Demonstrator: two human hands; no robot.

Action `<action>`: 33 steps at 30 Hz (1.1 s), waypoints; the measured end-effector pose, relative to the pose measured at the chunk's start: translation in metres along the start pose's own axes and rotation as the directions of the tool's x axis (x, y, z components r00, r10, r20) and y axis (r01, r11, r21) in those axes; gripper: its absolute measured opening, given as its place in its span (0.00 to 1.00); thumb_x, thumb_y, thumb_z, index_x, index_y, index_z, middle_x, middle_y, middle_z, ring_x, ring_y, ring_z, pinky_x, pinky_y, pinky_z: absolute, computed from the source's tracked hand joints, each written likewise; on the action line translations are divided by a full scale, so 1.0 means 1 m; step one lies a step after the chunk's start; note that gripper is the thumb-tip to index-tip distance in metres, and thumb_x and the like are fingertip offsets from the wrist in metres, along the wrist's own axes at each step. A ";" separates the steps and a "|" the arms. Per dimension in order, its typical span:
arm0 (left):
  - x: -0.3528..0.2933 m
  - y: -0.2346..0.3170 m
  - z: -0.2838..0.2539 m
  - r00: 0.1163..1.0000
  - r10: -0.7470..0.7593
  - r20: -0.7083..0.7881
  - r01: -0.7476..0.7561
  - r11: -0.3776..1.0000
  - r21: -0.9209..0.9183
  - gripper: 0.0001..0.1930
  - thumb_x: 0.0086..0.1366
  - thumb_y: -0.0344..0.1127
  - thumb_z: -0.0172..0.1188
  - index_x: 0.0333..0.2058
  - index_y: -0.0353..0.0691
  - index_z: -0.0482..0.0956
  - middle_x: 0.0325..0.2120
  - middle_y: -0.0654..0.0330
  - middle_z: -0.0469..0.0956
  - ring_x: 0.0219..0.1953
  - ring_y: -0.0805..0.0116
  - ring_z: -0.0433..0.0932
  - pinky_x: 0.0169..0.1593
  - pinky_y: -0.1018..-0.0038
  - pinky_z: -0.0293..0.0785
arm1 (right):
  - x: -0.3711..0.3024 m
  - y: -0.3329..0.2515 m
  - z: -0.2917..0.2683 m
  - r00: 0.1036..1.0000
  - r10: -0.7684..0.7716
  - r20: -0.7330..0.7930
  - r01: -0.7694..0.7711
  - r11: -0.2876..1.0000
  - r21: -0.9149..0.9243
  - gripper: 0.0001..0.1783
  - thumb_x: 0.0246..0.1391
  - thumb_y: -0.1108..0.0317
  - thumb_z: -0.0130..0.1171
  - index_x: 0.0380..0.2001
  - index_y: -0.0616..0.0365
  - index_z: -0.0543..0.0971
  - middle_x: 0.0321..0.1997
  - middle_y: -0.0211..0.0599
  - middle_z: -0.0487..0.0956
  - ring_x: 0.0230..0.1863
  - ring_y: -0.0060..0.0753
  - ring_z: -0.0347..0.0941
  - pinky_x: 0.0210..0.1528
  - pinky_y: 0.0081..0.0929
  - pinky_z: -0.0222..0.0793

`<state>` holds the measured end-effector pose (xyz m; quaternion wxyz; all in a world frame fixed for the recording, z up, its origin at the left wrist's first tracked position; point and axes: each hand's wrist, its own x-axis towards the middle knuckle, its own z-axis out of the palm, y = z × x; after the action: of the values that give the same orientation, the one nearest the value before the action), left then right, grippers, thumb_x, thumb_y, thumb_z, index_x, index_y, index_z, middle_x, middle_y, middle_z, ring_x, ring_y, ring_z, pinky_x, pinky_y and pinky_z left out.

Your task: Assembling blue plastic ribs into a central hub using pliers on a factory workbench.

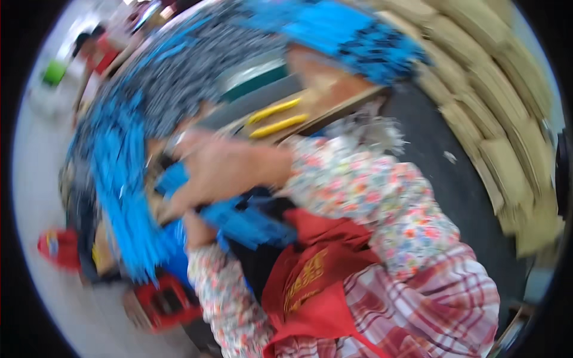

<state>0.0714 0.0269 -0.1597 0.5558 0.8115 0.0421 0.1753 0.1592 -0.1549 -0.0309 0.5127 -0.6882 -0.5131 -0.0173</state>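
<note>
My right hand (230,167) reaches across from the right, blurred, its fingers curled over a bundle of blue strips (248,224). One end of the bundle shows beyond those fingers; the other fans out in front of my red apron (325,256). Just below, my left hand (199,231) is closed at the same bundle, its fingertips mostly hidden behind the right hand. A hand tool with two yellow handles (277,124) lies on the work surface beyond my right wrist.
Long blue strips (122,197) hang over the left table edge beside a heap of grey strips (185,77). More blue pieces (358,39) lie at the back. Tan bundles (471,71) are stacked on the right. A red crate (161,301) stands lower left; another person (98,56) is at far left.
</note>
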 end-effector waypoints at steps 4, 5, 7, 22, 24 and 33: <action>0.000 0.003 0.028 0.776 0.016 0.631 0.468 0.656 -0.592 0.31 0.68 0.53 0.41 0.50 0.25 0.72 0.48 0.38 0.75 0.53 0.48 0.74 0.56 0.61 0.70 | 0.005 -0.001 -0.023 0.964 0.264 0.034 -0.266 0.963 0.035 0.32 0.34 0.51 0.75 0.37 0.67 0.77 0.28 0.39 0.78 0.30 0.32 0.75 0.32 0.27 0.69; -0.004 0.009 0.037 0.776 0.033 0.630 0.515 0.545 -0.662 0.39 0.69 0.59 0.32 0.51 0.22 0.71 0.47 0.34 0.74 0.52 0.44 0.75 0.56 0.59 0.70 | 0.012 0.003 -0.025 0.997 0.071 0.000 -0.071 0.997 -0.036 0.29 0.35 0.53 0.74 0.34 0.66 0.78 0.26 0.38 0.78 0.28 0.31 0.75 0.32 0.26 0.70; -0.003 0.020 0.048 0.763 0.044 0.645 0.576 0.409 -0.708 0.43 0.66 0.64 0.34 0.51 0.19 0.69 0.45 0.32 0.74 0.50 0.39 0.75 0.54 0.54 0.73 | 0.025 0.013 -0.031 0.923 -0.384 0.018 0.375 0.888 -0.268 0.20 0.39 0.57 0.71 0.27 0.63 0.80 0.23 0.39 0.78 0.26 0.30 0.74 0.34 0.25 0.71; -0.054 0.006 0.074 0.824 -0.030 0.565 0.401 0.736 -0.545 0.28 0.61 0.50 0.63 0.49 0.30 0.74 0.41 0.50 0.81 0.45 0.62 0.80 0.50 0.65 0.74 | 0.031 0.040 -0.050 0.868 0.451 0.208 -0.455 0.555 0.696 0.22 0.48 0.77 0.66 0.46 0.76 0.74 0.42 0.46 0.82 0.41 0.31 0.80 0.44 0.24 0.76; -0.050 0.014 0.072 0.836 -0.039 0.548 0.402 0.724 -0.561 0.26 0.62 0.46 0.62 0.50 0.31 0.74 0.42 0.51 0.81 0.46 0.62 0.79 0.51 0.66 0.73 | 0.026 0.029 -0.056 0.943 0.323 0.075 -0.276 0.639 0.718 0.19 0.48 0.75 0.67 0.41 0.78 0.76 0.42 0.49 0.82 0.41 0.35 0.81 0.45 0.26 0.76; -0.023 0.053 0.048 0.818 0.267 0.510 0.161 0.745 -0.648 0.38 0.57 0.58 0.62 0.56 0.31 0.71 0.57 0.44 0.69 0.62 0.54 0.65 0.66 0.60 0.55 | 0.026 -0.038 -0.086 0.987 -0.064 -0.148 0.132 0.850 0.510 0.11 0.44 0.72 0.68 0.29 0.69 0.80 0.25 0.36 0.79 0.28 0.21 0.73 0.30 0.18 0.70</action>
<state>0.0593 -0.0416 -0.1314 0.7879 0.5738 -0.2163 -0.0569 0.1875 -0.2010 0.0505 0.7085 -0.4953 -0.5000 0.0521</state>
